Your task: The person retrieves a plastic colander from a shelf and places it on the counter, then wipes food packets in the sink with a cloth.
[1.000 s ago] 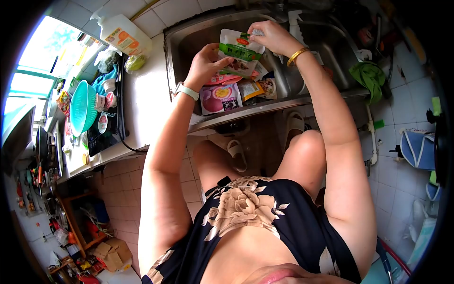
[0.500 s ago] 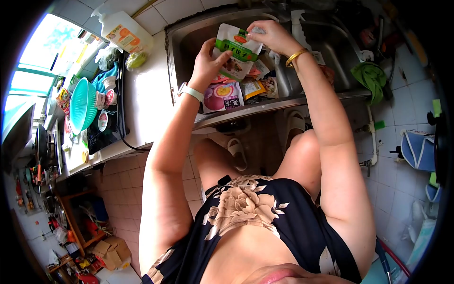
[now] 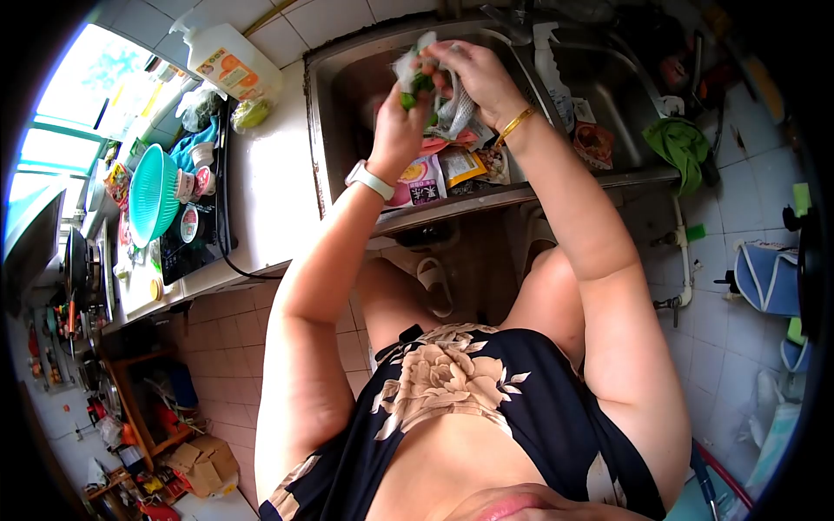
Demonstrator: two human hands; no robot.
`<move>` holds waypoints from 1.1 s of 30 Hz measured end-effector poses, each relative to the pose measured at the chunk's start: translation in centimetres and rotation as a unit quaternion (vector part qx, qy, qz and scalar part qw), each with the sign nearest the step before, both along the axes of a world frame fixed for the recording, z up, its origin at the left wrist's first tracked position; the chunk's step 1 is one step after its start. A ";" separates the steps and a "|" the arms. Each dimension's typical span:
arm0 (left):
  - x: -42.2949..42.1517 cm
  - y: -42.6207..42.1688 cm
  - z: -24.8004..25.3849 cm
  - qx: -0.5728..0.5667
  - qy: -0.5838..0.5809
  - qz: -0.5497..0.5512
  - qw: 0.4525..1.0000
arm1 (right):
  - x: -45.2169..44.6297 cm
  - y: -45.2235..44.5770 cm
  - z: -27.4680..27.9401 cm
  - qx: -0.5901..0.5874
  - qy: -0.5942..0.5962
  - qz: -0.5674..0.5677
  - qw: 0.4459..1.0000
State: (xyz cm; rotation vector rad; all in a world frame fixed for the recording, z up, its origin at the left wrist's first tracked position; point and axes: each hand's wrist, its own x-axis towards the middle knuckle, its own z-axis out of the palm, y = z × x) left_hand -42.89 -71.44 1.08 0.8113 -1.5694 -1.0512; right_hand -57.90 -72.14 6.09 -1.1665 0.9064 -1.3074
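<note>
Above the left basin of the metal sink [image 3: 323, 165], my left hand [image 3: 398, 130] is closed around a green-and-white food pouch [image 3: 417, 87], now folded and partly covered by my fingers. My right hand [image 3: 479, 82] is beside it, fingers curled against the pouch. From that hand hangs a pale, mesh-like cloth [image 3: 457, 115], its upper part hidden by the fingers. Below, several printed packets lie in the basin, among them a purple-and-white packet [image 3: 423, 180] and a yellow one [image 3: 463, 165].
In the right basin lies a reddish packet [image 3: 593, 143]. A green cloth [image 3: 679, 152] drapes over the sink's right end. On the counter [image 3: 269, 182] to the left are a white jug with an orange label [image 3: 230, 69] and a turquoise colander [image 3: 152, 195].
The pouch was spread flat with its front showing; now it is bunched between my hands. My right hand has shifted left, and the pale cloth hangs beside the pouch.
</note>
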 end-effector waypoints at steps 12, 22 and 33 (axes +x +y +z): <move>0.0 1.1 1.3 0.348 0.403 -0.123 0.837 | 4.7 1.6 -3.1 -0.460 0.469 -0.151 0.739; 2.0 -1.6 -0.2 0.443 0.600 -0.333 0.578 | 3.3 2.4 -5.1 -0.385 0.470 -0.160 0.778; 0.4 -0.1 0.8 0.358 0.377 -0.210 0.828 | 1.5 0.6 -6.2 -0.333 0.451 -0.210 0.801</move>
